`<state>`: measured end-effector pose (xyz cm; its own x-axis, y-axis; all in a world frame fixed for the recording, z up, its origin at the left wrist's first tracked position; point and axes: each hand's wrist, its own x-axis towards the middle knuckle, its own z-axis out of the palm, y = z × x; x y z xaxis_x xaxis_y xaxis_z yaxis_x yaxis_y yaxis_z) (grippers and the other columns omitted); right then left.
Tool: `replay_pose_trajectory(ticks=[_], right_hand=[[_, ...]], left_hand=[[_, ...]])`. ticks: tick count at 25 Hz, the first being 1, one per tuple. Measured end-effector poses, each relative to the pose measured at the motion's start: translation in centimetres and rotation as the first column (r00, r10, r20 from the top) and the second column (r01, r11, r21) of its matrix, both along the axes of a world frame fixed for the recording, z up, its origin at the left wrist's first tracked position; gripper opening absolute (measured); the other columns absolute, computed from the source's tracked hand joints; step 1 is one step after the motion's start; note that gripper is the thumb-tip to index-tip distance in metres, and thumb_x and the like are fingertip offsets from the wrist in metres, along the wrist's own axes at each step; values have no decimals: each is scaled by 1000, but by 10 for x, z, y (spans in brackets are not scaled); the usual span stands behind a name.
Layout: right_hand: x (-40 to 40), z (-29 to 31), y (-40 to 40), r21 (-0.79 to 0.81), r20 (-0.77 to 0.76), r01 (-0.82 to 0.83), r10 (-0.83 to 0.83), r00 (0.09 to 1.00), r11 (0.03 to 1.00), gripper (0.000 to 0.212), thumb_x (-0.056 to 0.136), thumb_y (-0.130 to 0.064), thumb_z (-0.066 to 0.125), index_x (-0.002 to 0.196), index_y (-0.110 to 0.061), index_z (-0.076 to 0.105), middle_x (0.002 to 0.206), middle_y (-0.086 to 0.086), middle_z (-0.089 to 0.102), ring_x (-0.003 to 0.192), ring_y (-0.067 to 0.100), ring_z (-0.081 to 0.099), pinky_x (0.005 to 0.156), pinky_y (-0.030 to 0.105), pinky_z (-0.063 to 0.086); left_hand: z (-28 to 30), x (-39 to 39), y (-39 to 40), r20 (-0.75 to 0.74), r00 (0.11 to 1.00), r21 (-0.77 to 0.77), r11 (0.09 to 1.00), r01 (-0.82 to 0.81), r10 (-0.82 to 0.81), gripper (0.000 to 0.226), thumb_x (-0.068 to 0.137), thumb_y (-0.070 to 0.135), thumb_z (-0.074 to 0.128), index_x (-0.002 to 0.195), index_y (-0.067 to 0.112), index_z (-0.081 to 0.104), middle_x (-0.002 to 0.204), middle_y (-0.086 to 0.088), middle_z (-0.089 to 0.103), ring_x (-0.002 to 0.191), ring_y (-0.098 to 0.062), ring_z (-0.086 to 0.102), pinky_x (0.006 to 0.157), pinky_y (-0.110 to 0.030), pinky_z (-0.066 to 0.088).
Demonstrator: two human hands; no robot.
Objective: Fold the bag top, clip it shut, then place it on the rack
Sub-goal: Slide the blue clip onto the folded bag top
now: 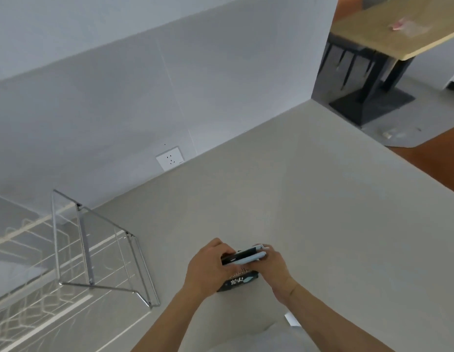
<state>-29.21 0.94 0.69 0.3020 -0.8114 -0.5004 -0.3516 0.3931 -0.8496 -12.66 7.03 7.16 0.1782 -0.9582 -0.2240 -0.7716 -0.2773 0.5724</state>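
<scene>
Hands together on small dark printed bag (239, 280): left hand (208, 268) pinches folded top, right hand (274, 265) holds long pale-blue clip (248, 257) lengthwise along fold. Wire rack (68, 247) lies left, nearer left hand.

The bag (239, 280) stands on the counter (309, 199), near its front edge, held between 2 hands: the left hand (208, 270) on its left side, the right hand (274, 268) on its right. The clip (246, 257) lies across the top of the bag, between the 2 hands. The rack (94, 250) stands on the counter well to the left of the bag, close to the wall (119, 97) behind. A socket (170, 158) sits in that wall just above the counter, behind the bag and to its left. Beyond the counter's far right corner stands a table (398, 29) on the floor.
</scene>
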Motion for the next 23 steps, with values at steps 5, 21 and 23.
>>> replay_pose_trajectory(ticks=[5, 21, 23], right_hand=[[-27, 17, -8, 34, 204, -47, 39, 978, 998, 37, 67, -11, 85, 100, -25, 75, 88, -3, 74, 81, 7, 67, 68, 17, 55], [-26, 13, -14, -160, 101, 0, 16, 995, 987, 21, 66, -22, 86, 78, -37, 79, 77, -16, 72, 80, 7, 58, 74, 22, 50], [-25, 13, -13, -180, 97, 0, 18, 995, 984, 23, 66, -21, 86, 73, -41, 77, 71, -21, 70, 75, 1, 57, 69, 15, 48]], left_hand=[[-4, 4, 1, 0, 1000, -18, 1000, -16, 16, 20, 74, 41, 75, 92, 33, 70, 86, 20, 58, 76, 0, 59, 63, -19, 47], [-6, 4, 3, -48, 997, -14, 998, -68, 67, 18, 74, 31, 77, 90, 28, 71, 85, 16, 59, 75, -3, 60, 65, -26, 57], [-6, 5, 2, -49, 996, -12, 997, -72, 71, 17, 74, 31, 77, 89, 29, 70, 85, 16, 59, 75, -4, 61, 65, -28, 58]])
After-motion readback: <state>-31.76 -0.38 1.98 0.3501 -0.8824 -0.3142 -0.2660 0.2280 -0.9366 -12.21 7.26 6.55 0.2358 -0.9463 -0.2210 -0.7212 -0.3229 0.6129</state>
